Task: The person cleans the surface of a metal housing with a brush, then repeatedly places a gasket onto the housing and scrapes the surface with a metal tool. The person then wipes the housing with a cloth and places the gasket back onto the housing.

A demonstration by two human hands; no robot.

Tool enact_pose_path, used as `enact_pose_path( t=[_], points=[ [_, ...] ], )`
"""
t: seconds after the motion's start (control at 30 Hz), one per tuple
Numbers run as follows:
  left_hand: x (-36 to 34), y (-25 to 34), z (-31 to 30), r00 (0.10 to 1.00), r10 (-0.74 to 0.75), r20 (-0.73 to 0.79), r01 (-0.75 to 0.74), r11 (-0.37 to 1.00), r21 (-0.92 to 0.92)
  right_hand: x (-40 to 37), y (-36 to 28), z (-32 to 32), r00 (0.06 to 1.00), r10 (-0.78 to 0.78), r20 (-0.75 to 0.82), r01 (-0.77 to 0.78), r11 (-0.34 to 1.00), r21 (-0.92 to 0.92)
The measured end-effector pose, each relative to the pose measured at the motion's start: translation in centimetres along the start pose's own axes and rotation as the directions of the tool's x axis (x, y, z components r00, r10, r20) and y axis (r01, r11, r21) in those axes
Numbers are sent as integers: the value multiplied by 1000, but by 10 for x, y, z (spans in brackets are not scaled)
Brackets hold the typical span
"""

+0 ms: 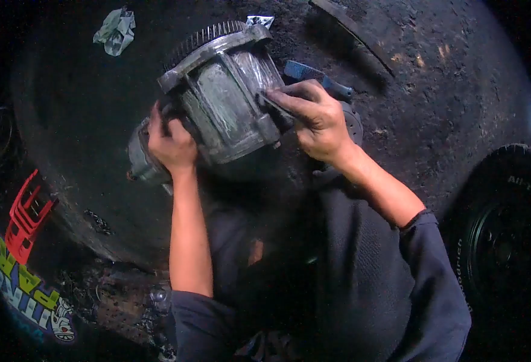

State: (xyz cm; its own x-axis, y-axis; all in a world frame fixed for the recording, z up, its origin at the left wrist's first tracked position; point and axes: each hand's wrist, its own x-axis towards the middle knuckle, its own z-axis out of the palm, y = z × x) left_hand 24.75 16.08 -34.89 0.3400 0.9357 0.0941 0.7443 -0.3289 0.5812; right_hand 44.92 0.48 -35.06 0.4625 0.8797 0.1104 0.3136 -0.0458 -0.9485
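A grey cast-metal gear housing (226, 111) is tilted in front of me, with a toothed gear (208, 37) behind its flange. My left hand (174, 145) grips its lower left side, fingers curled round the metal beside a smaller cylindrical part (143, 151). Against the right side of the housing, my right hand (321, 123) pinches a thin dark flat piece (271, 104) between thumb and fingers; what it is I cannot tell. Just behind that hand lies a blue-handled tool (317, 78), partly hidden by the knuckles.
Crumpled plastic (116, 31) lies at the far left of the dark, grimy work surface (78, 120), and a smaller foil-like scrap (260, 22) behind the gear. A long dark bar (356, 33) is at the back right. A tyre (495, 235) stands right; a red object (27, 220) is left.
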Motion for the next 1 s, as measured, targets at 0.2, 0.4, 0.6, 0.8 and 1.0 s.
enact_pose_path(
  t=[0.2, 0.4, 0.6, 0.8, 1.0],
  points=[
    [-1, 6, 0, 1000, -20, 7, 20, 999, -26, 41, 23, 10, 998, -53, -45, 55, 998, 36],
    [0, -1, 1, 1000, -13, -3, 13, 1000, -5, -11, 11, -4, 997, 68, -24, -65, 992, 112],
    [0, 0, 2, 1000, -25, 2, 26, 999, -30, 33, 34, 9, 997, -39, -61, 42, 998, 51],
    [0, 0, 1, 1000, 0, -21, 1, 999, 40, 7, 7, 0, 997, -54, 51, 53, 998, 18],
    [-2, 9, -1, 1000, -20, -22, 21, 1000, 12, 32, 17, 10, 999, -39, 0, 39, 999, -19]
  ],
)
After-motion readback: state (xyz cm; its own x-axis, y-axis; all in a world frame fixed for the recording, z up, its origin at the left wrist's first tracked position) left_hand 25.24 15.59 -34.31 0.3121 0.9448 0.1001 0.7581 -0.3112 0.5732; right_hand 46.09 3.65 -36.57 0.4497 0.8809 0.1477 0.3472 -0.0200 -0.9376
